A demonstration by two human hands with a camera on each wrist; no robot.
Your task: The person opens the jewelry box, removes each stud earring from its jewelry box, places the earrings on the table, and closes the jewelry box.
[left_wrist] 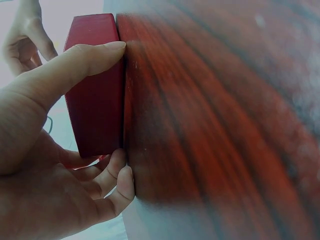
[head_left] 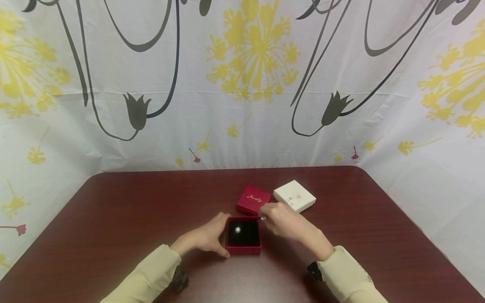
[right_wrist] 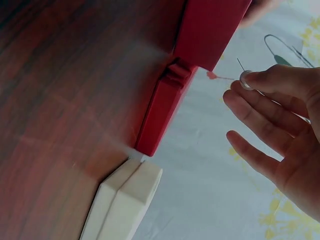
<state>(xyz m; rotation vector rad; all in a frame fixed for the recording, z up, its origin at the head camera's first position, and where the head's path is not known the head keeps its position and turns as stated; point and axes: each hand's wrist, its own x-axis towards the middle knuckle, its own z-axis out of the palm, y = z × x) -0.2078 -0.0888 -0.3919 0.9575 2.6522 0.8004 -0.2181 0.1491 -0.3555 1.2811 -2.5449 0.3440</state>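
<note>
A small red jewelry box [head_left: 244,251] stands uncovered on the table, lined with a black pad [head_left: 249,236]. One pearl stud earring [head_left: 237,230] sits in the pad's left part. My left hand [head_left: 206,235] grips the box from its left side, thumb along the front wall and fingers round the back corner. At the box's back right corner, my right hand [head_left: 286,221] pinches a second pearl stud earring [right_wrist: 245,80] between thumb and index finger. Its thin pin sticks out toward the box in the right wrist view, and the other fingers are spread apart.
Behind the box lies its red lid [head_left: 254,198] with gold "Jewelry" lettering. A white square box [head_left: 297,196] with a printed design sits to the lid's right. The dark red wooden table [head_left: 151,202] ends at a patterned white curtain [head_left: 242,126].
</note>
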